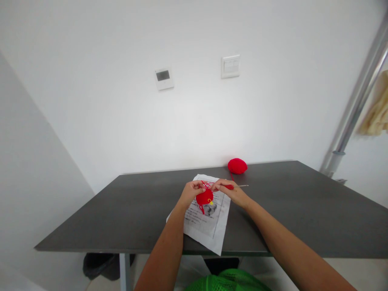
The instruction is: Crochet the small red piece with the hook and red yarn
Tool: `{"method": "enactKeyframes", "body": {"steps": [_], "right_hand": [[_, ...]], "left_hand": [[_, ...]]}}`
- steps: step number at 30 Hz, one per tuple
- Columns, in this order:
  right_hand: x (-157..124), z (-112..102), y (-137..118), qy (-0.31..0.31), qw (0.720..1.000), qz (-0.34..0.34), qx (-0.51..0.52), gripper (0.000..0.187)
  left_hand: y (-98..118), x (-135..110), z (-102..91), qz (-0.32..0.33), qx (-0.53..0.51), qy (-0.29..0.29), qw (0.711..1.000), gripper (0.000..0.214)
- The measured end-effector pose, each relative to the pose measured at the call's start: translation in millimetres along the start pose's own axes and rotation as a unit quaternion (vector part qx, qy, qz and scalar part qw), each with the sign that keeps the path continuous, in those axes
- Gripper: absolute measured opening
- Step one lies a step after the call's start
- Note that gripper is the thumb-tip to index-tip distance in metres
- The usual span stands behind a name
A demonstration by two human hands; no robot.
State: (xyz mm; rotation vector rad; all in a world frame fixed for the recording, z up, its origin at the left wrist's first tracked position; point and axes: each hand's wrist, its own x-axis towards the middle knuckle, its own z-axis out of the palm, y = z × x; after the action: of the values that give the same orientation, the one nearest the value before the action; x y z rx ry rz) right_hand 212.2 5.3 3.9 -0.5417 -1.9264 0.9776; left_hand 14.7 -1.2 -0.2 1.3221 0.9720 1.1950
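A dark grey table (287, 210) fills the lower half of the view and serves as the landmark for everything else. On the table, toward its middle and reaching over the near edge, lies a white printed sheet (209, 228) with text and a small picture. At the table's far edge, behind the sheet and a little to the right, sits a red ball of yarn (237, 165), with a thin red strand running down from it toward the hands. Both forearms come in over the near edge of the table and meet above the sheet. The left hand (191, 191) is curled, its fingers pinched on the top of a small red crocheted piece (204, 197), which hangs just beneath and to the right of that hand, over the sheet; a short red tail dangles from it and a small yellow marker (210, 201) shows at its lower right. The right hand (232, 192) is closed around the red handle of a crochet hook (238, 186), whose thin metal end sticks out to the right, level above the table. Loops of red yarn stretch between the two hands, which sit close together, nearly touching.
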Motion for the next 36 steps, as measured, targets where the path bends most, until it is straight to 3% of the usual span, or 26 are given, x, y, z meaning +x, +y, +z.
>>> {"method": "enactKeyframes", "body": {"steps": [13, 21, 31, 36], "right_hand": [[1, 11, -10, 0.018, 0.991, -0.025, -0.133, 0.026], [2, 18, -7, -0.015, 0.977, -0.109, -0.183, 0.024], [0, 16, 4, 0.044, 0.98, -0.108, -0.162, 0.017], [0, 15, 3, 0.053, 0.984, -0.108, -0.135, 0.016]], "left_hand": [[-2, 3, 0.3, 0.045, 0.026, 0.03, 0.998, 0.033], [-5, 5, 4.4, 0.056, 0.05, 0.009, 0.997, 0.029], [-7, 6, 3.4, 0.022, -0.041, 0.039, 0.998, 0.047], [-6, 5, 6.5, -0.02, -0.102, 0.02, 0.994, 0.049]]}}
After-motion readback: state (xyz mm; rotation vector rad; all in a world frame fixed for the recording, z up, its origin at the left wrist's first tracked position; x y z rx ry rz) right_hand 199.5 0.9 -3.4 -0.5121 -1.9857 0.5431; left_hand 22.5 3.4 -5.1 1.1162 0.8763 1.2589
